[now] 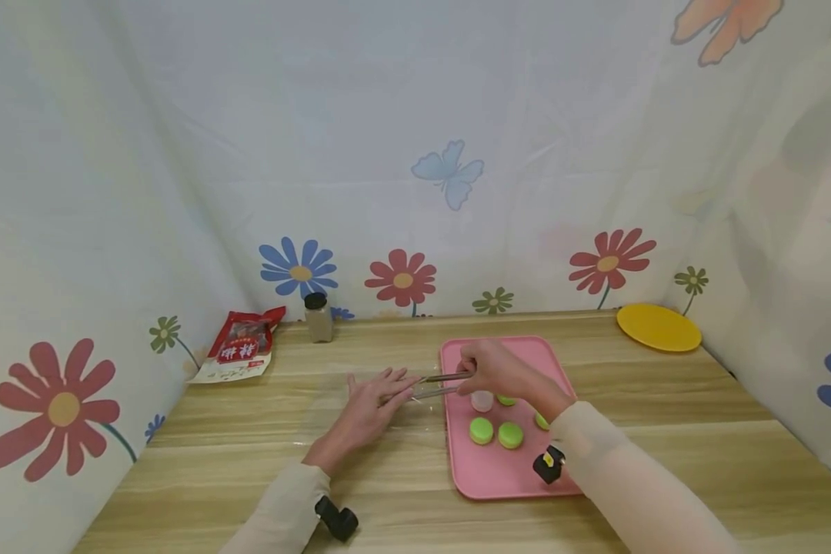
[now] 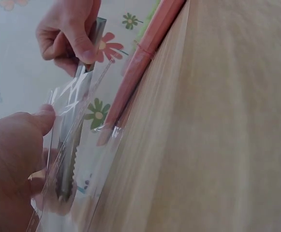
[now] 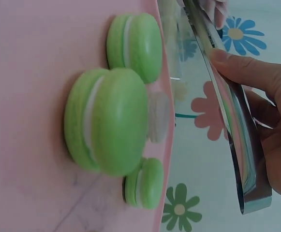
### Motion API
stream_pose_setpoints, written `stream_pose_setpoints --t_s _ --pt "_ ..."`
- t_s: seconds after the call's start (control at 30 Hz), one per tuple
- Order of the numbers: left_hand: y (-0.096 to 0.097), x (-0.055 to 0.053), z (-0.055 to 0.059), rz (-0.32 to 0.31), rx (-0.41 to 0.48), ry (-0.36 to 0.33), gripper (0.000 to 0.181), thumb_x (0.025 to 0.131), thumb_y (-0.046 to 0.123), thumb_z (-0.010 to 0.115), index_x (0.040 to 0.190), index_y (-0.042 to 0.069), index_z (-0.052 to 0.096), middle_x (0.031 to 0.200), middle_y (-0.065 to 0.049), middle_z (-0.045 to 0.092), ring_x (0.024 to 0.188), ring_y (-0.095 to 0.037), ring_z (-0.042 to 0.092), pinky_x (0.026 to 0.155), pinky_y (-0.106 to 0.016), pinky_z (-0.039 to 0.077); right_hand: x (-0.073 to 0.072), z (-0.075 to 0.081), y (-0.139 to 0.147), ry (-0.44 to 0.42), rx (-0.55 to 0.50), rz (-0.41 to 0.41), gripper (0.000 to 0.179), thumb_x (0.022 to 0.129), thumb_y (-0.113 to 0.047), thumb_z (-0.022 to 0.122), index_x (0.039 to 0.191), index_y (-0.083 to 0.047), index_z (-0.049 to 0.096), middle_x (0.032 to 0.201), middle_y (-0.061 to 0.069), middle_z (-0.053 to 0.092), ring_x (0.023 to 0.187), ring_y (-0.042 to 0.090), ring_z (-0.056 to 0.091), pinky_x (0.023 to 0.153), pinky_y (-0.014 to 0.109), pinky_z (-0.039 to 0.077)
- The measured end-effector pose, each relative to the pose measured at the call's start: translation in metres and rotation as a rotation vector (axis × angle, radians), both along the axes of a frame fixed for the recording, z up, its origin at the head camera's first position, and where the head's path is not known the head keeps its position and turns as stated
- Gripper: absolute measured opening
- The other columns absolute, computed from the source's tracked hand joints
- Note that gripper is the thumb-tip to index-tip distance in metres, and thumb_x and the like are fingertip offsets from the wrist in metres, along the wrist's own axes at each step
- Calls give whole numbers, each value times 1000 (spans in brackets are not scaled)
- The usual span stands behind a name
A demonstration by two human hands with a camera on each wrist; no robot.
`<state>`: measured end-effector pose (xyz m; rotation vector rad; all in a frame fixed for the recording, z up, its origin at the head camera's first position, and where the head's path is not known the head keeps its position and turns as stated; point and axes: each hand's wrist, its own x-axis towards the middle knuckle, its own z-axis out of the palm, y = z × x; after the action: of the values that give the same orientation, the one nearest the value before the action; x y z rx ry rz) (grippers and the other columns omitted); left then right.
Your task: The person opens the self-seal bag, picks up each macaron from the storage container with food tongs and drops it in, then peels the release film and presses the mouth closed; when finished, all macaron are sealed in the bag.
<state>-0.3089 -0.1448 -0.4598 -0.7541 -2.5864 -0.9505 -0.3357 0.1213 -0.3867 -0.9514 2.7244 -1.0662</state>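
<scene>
My right hand (image 1: 492,368) grips a pair of metal tongs (image 3: 249,164) above the pink tray (image 1: 471,481). The tongs point left, and their serrated ends lie within a clear plastic bag (image 2: 65,104) in the left wrist view. My left hand (image 1: 372,404) holds the bag at its edge, thumb on the near side and fingers partly hidden behind the film. On the tray below my right hand sit several green macarons (image 1: 510,435) with white filling, and one pale macaron (image 1: 482,401).
At the back left lies a red and white food packet (image 1: 238,346), beside a small jar (image 1: 318,319) with a black lid. A yellow plate (image 1: 659,327) rests at the back right of the wooden table (image 1: 388,512). Flower-printed cloth (image 1: 360,185) surrounds the table.
</scene>
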Motion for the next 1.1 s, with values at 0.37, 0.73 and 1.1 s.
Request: stream_pose_setpoints --t_s 0.37,0.73,1.1 --pt "0 2 2 -5 8 -16 33 102 30 59 133 21 67 143 -10 55 139 -40 41 101 -82 -9 -5 -11 -24 45 -50 -11 51 73 -4 89 62 -11 39 66 -2 55 58 9 42 54 22 37" --pt "1 2 3 6 14 -23 32 102 30 59 132 22 68 143 -11 55 140 -40 40 102 -81 -9 -9 -14 -36 63 -95 52 55 71 -1 89 62 -11 36 73 4 61 86 16 72 57 23 43" --pt "2 4 3 -6 14 -37 34 103 32 58 133 20 68 144 -10 55 140 -40 40 102 -81 -8 -17 -24 -46 122 -33 37 58 68 -7 93 58 -13 37 60 -7 49 67 4 55 56 21 38"
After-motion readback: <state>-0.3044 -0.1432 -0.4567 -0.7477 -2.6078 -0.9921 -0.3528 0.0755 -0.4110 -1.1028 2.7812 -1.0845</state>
